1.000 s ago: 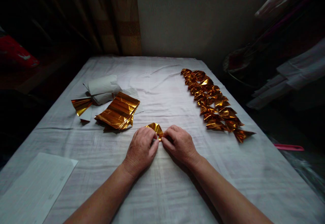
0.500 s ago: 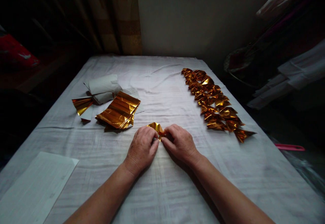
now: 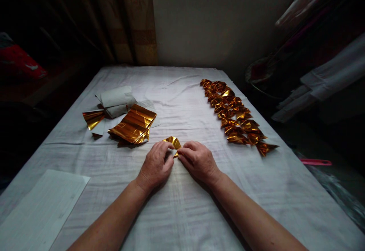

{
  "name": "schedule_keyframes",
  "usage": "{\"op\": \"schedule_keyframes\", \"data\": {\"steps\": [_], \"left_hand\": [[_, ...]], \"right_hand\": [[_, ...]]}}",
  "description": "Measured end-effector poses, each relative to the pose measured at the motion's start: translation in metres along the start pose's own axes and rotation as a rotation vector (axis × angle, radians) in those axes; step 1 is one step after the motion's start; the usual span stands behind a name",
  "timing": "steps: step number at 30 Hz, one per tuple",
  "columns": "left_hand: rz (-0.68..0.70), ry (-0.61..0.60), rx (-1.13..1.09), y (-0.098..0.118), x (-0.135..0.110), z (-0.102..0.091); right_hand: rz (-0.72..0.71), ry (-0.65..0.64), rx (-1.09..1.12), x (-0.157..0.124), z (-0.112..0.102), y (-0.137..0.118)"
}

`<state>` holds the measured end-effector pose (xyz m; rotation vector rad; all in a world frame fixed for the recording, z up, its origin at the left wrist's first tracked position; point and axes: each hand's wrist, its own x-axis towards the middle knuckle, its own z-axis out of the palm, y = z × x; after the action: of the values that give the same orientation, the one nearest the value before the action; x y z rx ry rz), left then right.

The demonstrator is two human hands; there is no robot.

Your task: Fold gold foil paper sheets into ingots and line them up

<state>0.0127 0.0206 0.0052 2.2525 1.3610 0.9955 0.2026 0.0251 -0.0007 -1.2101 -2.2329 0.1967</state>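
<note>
My left hand (image 3: 156,165) and my right hand (image 3: 198,161) meet at the middle of a table covered with a white cloth (image 3: 182,209). Both pinch a small folded piece of gold foil paper (image 3: 173,142), which sticks up between the fingertips. The fingers of each hand are curled tight on the foil. A stack of flat gold foil sheets (image 3: 133,125) lies just to the left of my left hand. A long row of folded gold foil pieces (image 3: 234,116) runs along the right side of the table.
White paper pieces (image 3: 116,99) and a loose gold sheet (image 3: 92,119) lie behind the stack. A white lined sheet (image 3: 40,209) rests at the near left corner. A pink object (image 3: 315,162) lies beyond the table's right edge. Curtains hang behind.
My fingers have shifted slightly on the gold foil piece, pressing it closer together. The view has tilted a little; nothing else on the table has moved.
</note>
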Motion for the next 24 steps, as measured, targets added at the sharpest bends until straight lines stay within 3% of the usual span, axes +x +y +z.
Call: {"op": "schedule_keyframes", "data": {"steps": [4, 8, 12, 18, 24], "left_hand": [[0.016, 0.042, -0.076, -0.013, -0.001, -0.019], [-0.007, 0.105, 0.03, -0.036, -0.001, -0.036], [0.116, -0.029, 0.101, -0.051, -0.001, -0.039], [0.211, -0.126, 0.134, -0.045, 0.002, -0.036], [0.223, -0.111, 0.136, -0.044, 0.001, -0.036]], "right_hand": [[-0.032, 0.015, -0.054, 0.0, -0.001, -0.002], [-0.032, 0.0, -0.089, 0.001, -0.003, -0.006], [0.005, -0.018, -0.127, 0.001, -0.004, -0.013], [0.122, -0.064, -0.2, 0.002, -0.004, -0.028], [0.18, -0.081, -0.22, 0.004, -0.004, -0.033]]}}
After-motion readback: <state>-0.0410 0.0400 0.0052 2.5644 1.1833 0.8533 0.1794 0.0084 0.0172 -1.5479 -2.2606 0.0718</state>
